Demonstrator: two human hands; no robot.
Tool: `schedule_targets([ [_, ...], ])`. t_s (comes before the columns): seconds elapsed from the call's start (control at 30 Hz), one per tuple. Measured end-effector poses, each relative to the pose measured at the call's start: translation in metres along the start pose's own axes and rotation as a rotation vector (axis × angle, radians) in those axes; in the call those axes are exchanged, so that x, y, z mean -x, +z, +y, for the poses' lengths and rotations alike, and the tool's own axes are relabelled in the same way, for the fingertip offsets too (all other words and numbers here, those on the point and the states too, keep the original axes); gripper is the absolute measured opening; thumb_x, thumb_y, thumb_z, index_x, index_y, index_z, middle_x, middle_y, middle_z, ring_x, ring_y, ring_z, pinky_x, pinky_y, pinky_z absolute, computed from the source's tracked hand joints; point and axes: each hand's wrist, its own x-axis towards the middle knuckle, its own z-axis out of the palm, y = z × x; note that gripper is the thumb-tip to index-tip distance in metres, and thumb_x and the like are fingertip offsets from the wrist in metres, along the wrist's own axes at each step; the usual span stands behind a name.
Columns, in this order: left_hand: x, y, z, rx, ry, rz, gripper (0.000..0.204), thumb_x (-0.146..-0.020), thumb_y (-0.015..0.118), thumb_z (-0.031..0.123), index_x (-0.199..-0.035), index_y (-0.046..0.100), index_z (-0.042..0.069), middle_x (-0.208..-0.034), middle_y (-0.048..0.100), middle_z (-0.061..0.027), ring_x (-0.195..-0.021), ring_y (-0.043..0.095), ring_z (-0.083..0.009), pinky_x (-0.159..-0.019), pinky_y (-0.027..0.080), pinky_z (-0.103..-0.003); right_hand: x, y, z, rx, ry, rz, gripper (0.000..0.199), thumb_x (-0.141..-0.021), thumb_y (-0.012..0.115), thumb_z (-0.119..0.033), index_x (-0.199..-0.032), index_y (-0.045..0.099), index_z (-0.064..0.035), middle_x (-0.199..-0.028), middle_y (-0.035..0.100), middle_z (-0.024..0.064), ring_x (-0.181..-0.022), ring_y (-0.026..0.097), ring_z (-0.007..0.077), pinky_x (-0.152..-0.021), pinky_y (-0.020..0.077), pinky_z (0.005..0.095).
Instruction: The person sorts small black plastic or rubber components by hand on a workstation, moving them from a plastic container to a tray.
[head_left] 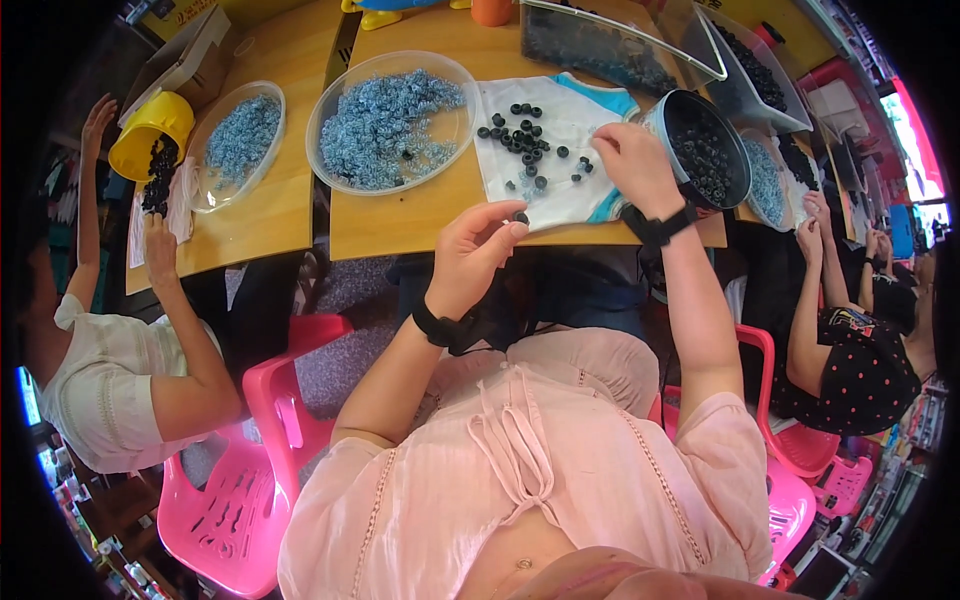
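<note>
I found the left hand [466, 255] raised just short of the near edge of the table [400, 232], its fingers pinching one black bead [520, 217] at the tips. The right hand [638, 165] was over the right part of a white cloth with blue edging [580, 118]; its fingers were bent and drawn together, and from my remote view I could not tell whether they pinched anything. Loose black beads [527, 140] lay on the cloth, left of the right fingers and beyond the left ones. Farther left I noted a round clear tray [446, 116] heaped with translucent blue pieces [385, 125]. Just right of the right fingers stood a dark-lined bucket [708, 112] holding more black beads. Beyond those fingers I recorded a clear plastic bin [600, 45] containing dark pieces. Well left of the left fingers, a co-worker [130, 390] sat by a tipped yellow bucket [172, 108] with black beads at its mouth.
</note>
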Motion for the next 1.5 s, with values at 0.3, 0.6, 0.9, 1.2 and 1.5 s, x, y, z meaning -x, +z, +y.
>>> schedule_targets([
  [0.3, 0.002, 0.003, 0.007, 0.158, -0.125, -0.135, 0.025, -0.094, 0.068, 0.012, -0.117, 0.068, 0.002, -0.083, 0.065, 0.0021, -0.064, 0.053, -0.0038, -0.055, 0.042, -0.018, 0.059, -0.021, -0.082, -0.888, -0.216, -0.059, 0.016, -0.084, 0.069, 0.002, -0.099, 0.072, -0.0019, -0.091, 0.065, 0.0096, -0.081, 0.065, 0.0213, -0.066, 0.0527, 0.0291],
  [0.6, 0.003, 0.003, 0.010, 0.161, -0.201, -0.223, 0.026, -0.093, 0.069, 0.012, -0.117, 0.068, 0.001, -0.088, 0.067, 0.0007, -0.065, 0.054, -0.0041, -0.055, 0.044, -0.019, 0.070, -0.028, -0.076, -0.809, -0.320, -0.067, 0.023, -0.082, 0.069, 0.004, -0.104, 0.072, -0.0026, -0.091, 0.063, 0.0110, -0.080, 0.065, 0.0260, -0.068, 0.0536, 0.0319],
  [0.9, -0.001, 0.003, 0.009, 0.247, -0.289, -0.178, 0.025, -0.095, 0.067, 0.014, -0.117, 0.068, 0.002, -0.088, 0.067, 0.0004, -0.066, 0.054, -0.0042, -0.056, 0.045, -0.020, 0.078, -0.022, -0.076, -0.527, -0.412, -0.041, 0.036, -0.088, 0.061, 0.004, -0.123, 0.065, -0.0035, -0.095, 0.063, 0.0139, -0.085, 0.063, 0.0302, -0.073, 0.0522, 0.0340],
  [1.2, -0.002, -0.003, -0.006, -0.070, -0.073, -0.021, 0.025, -0.093, 0.068, 0.013, -0.117, 0.070, 0.003, -0.085, 0.063, 0.0018, -0.065, 0.054, -0.0041, -0.056, 0.043, -0.020, 0.054, -0.009, -0.049, -0.443, -0.112, 0.076, 0.017, -0.089, 0.064, -0.005, -0.105, 0.070, -0.0042, -0.089, 0.066, 0.0129, -0.083, 0.065, 0.0292, -0.069, 0.0521, 0.0377],
  [1.5, -0.002, -0.003, -0.006, -0.136, -0.008, -0.011, 0.025, -0.092, 0.069, 0.014, -0.115, 0.070, 0.003, -0.085, 0.062, 0.0018, -0.066, 0.054, -0.0041, -0.056, 0.044, -0.020, 0.011, 0.022, -0.075, -0.232, -0.407, -0.025, 0.012, -0.083, 0.063, -0.008, -0.092, 0.070, -0.0069, -0.086, 0.062, 0.0084, -0.082, 0.064, 0.0283, -0.070, 0.0535, 0.0362],
])
